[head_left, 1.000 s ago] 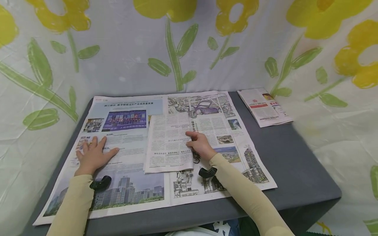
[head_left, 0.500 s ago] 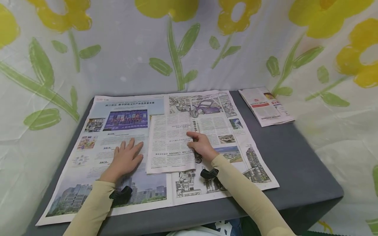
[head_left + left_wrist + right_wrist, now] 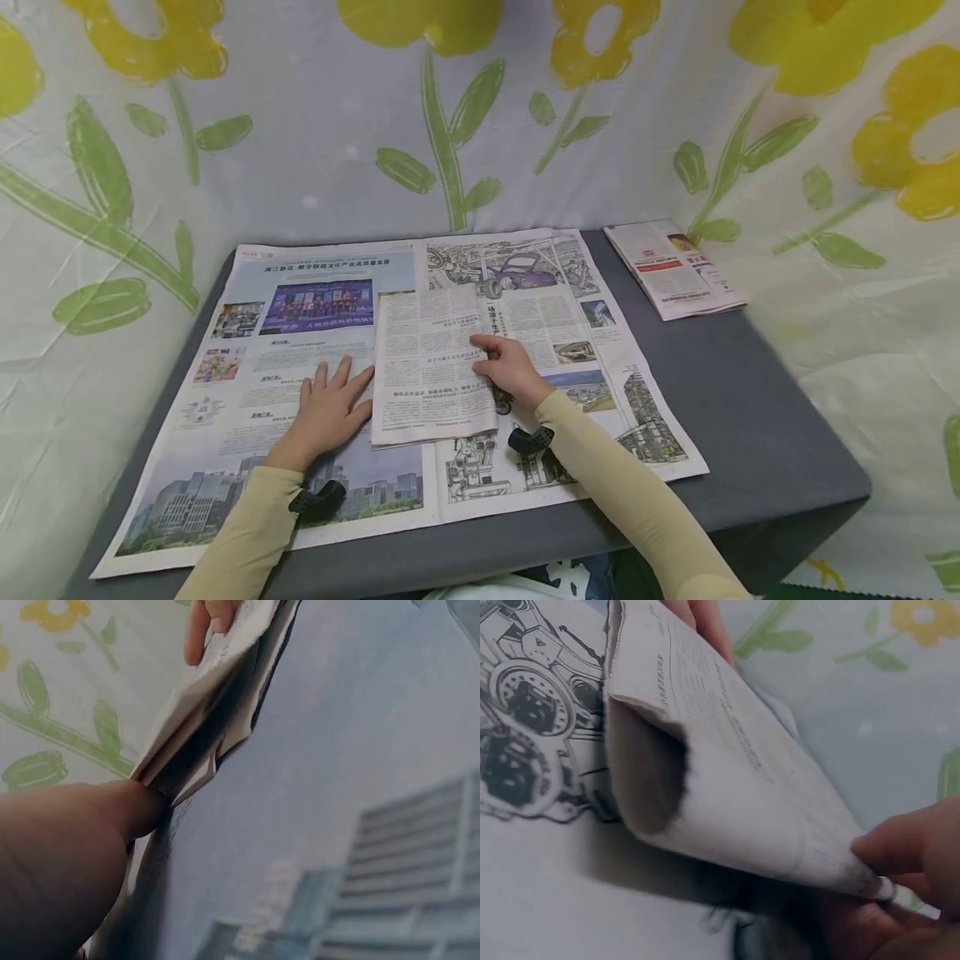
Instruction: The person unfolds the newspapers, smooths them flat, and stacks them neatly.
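Folded newspaper [image 3: 431, 367] lies lengthwise up the frame's centre, my right hand [image 3: 513, 371] pinching it, left hand [image 3: 327, 412] outstretched alongside.

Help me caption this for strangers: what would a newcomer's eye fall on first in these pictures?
Probably the big yellow flowers on the pale backdrop behind the grey table. Next would come the open newspaper spread across that table, with a smaller folded newspaper over it between the left hand and the right hand, which pinches its right edge.
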Tool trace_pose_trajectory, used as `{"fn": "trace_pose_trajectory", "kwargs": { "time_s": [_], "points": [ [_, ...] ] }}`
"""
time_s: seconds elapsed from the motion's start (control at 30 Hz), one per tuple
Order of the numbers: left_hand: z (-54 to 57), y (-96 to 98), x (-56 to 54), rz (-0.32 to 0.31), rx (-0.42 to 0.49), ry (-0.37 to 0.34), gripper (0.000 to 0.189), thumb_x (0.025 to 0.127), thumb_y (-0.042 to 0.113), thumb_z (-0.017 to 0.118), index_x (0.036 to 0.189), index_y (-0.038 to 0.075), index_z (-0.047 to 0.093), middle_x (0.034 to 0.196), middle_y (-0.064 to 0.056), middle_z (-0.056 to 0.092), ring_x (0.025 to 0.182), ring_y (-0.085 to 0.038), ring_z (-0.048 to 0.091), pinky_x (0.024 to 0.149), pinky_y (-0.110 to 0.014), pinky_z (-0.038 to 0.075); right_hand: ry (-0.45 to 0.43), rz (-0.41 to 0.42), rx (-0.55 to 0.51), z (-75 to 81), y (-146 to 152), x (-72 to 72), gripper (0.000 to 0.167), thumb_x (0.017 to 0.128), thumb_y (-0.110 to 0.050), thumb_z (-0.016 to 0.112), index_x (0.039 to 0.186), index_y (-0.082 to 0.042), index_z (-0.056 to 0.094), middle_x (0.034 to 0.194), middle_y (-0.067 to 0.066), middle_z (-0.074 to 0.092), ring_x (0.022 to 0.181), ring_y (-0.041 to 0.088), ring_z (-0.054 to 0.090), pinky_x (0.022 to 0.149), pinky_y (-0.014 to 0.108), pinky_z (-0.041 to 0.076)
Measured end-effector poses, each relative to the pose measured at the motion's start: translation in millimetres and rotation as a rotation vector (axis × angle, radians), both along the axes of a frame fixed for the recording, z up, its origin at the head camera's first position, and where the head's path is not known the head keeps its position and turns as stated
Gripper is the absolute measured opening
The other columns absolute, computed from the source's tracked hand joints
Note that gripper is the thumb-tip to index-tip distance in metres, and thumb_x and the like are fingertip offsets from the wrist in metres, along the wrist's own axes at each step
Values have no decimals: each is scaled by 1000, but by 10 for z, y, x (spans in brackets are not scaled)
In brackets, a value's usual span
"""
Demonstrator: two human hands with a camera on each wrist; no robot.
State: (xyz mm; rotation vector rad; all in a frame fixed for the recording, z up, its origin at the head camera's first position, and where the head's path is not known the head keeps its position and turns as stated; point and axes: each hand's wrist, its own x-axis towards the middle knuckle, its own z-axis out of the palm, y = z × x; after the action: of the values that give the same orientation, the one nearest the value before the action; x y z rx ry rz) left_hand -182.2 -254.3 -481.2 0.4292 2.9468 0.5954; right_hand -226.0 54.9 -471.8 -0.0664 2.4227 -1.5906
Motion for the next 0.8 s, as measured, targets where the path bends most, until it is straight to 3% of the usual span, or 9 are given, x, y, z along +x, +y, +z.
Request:
{"fn": "trace_pose_trajectory", "kwargs": {
  "time_s": [0.13,0.2,0.27,0.4,0.5,0.57,0.7,0.8],
  "points": [
    [-5,-3,1,-1,1,12,59,102,31,56,155,9,43,165,-33,21,149,-66,8,113,-82,7,103,20,226,199,-138,17,62,94,-16,68,152,-10,47,157,18,45,141,38,48,108,54,47],
    [-12,-5,-2,-2,2,16,59,102,32,57,155,9,43,164,-33,21,149,-66,8,113,-83,7,170,54,376,305,-275,45,71,94,-23,71,156,-12,40,162,22,36,145,41,43,113,57,42],
    [-24,-8,-7,0,-1,18,59,102,32,57,155,9,44,164,-33,22,149,-66,8,113,-83,8,222,131,517,369,-442,93,80,93,-33,73,160,-16,34,166,24,25,151,45,32,120,60,33],
    [-30,-23,-9,3,-6,15,60,102,34,58,155,10,44,164,-33,22,148,-66,8,112,-83,8,264,371,703,356,-769,250,92,90,-56,70,164,-25,25,171,21,13,157,47,17,124,65,18],
    [-24,-19,-12,-3,0,17,60,102,34,58,155,10,44,164,-33,22,148,-67,9,111,-84,8,257,512,782,276,-915,358,96,89,-66,66,165,-28,21,172,19,10,158,46,11,124,66,16],
    [-24,-10,-17,-10,2,19,60,102,34,58,155,10,44,164,-33,23,148,-67,9,111,-84,9,252,549,808,226,-961,398,96,88,-68,66,164,-28,22,172,18,10,158,46,9,124,67,16],
    [-25,-4,-15,-9,-1,21,60,102,34,57,155,11,44,165,-32,22,148,-66,9,112,-84,9,244,547,825,179,-995,415,91,90,-63,66,164,-28,25,172,16,13,158,46,10,124,67,16],
    [-29,-17,-5,0,-7,20,60,102,34,58,155,10,44,165,-32,22,149,-65,9,112,-83,8,288,510,795,178,-1003,403,78,95,-51,66,162,-27,32,169,14,28,155,43,27,121,64,27]
  ]
}}
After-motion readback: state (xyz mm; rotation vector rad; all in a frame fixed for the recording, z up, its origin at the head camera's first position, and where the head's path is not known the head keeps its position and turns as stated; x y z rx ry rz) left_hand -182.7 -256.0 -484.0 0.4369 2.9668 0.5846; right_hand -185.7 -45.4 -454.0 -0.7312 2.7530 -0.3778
